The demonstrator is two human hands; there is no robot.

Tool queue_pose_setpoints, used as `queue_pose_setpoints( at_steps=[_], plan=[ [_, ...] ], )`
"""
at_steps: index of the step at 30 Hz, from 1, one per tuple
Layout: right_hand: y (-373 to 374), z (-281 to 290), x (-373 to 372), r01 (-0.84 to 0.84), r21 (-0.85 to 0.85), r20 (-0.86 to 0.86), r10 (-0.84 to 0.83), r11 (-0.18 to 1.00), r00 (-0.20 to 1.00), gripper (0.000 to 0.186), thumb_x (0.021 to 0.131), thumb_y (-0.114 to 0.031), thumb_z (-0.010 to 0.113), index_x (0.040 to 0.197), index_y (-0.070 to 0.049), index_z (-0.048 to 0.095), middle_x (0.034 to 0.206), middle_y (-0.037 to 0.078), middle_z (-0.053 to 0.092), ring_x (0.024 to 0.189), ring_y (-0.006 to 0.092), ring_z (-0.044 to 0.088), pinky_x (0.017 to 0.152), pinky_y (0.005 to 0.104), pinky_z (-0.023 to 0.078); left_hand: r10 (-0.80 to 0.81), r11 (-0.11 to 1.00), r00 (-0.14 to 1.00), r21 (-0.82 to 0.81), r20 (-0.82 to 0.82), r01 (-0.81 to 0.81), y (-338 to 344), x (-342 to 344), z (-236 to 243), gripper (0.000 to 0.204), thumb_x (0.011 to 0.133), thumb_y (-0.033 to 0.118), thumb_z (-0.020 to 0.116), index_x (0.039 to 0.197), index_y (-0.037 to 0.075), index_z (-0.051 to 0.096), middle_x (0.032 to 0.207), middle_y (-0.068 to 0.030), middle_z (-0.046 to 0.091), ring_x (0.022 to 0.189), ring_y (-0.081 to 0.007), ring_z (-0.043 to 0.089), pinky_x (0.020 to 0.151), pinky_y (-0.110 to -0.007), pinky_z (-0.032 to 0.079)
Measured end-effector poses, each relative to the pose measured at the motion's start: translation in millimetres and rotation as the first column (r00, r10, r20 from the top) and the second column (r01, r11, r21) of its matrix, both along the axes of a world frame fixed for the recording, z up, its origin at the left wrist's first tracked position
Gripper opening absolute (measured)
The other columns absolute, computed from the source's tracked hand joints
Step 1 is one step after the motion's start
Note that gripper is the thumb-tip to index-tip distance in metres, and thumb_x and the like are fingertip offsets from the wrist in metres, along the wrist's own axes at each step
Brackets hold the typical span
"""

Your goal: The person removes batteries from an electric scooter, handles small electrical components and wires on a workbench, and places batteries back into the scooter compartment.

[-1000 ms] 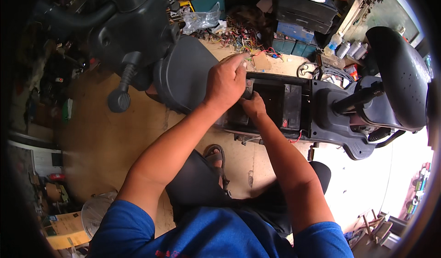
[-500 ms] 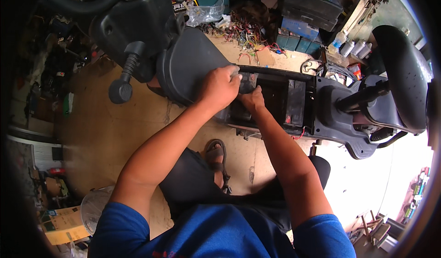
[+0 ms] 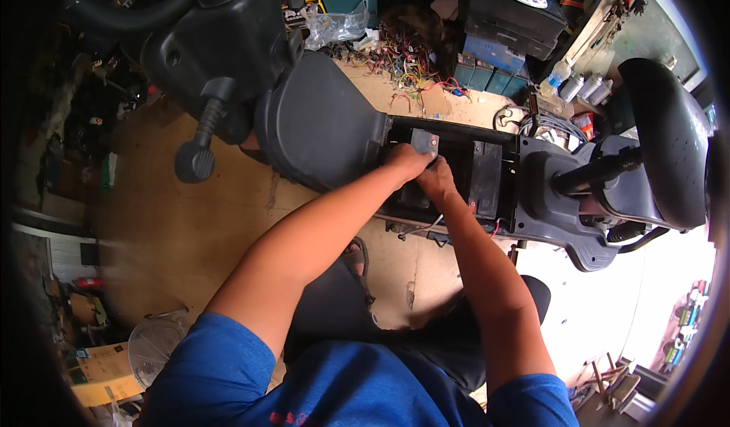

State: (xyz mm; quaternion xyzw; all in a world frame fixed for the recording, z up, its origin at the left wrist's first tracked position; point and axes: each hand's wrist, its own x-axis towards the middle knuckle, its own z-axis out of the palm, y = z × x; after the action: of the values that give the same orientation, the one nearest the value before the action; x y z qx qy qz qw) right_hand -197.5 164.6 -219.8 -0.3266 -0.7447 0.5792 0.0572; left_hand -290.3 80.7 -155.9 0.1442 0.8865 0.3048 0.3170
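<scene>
Both my hands are at a dark, box-shaped battery in the open compartment of an electric scooter. My left hand is closed over the battery's middle with its fingers curled. Against it, my right hand grips the battery from the near right side; its fingertips are partly hidden. A second battery lies to the right in the same compartment, with a dark gap between the two. The compartment's black lid is swung over to the left.
The scooter's front column rises at the left, its black seat at the right. Tangled wires lie on the floor beyond. Farther right stand stacked batteries and spray cans. A fan is at the lower left.
My left hand has come off the lid's hinge edge and down onto the battery. My right hand has moved slightly right and nearer. The battery has shifted a little to the right.
</scene>
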Motion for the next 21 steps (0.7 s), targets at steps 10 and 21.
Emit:
queue_pose_setpoints(
  at_steps=[10,21],
  plan=[
    [-8.6,52.2,29.8,-0.423,-0.131,0.0,0.427,0.897,0.904,0.113,0.059,-0.038,0.099,0.145,0.008,0.042,0.139,0.02,0.063,0.13,0.0303,0.061,0.108,0.0365,0.049,0.164,0.96,0.973,-0.2,-0.162,-0.195,11.9,15.3,16.7,0.089,0.062,0.044,0.097,0.124,-0.008,0.06,0.125,-0.0247,0.069,0.113,-0.0338,0.071,0.097,-0.041,0.059],
    [-6.5,47.1,27.0,-0.347,0.19,0.252,0.296,0.919,0.921,0.085,0.073,-0.048,0.087,0.133,0.005,0.059,0.121,0.026,0.071,0.116,0.0361,0.068,0.099,0.0415,0.053,0.155,0.956,0.986,-0.244,-0.055,-0.164,11.2,9.2,12.8,0.057,0.069,0.049,0.089,0.09,-0.003,0.077,0.095,-0.0187,0.078,0.09,-0.0285,0.078,0.081,-0.038,0.061]
  ],
)
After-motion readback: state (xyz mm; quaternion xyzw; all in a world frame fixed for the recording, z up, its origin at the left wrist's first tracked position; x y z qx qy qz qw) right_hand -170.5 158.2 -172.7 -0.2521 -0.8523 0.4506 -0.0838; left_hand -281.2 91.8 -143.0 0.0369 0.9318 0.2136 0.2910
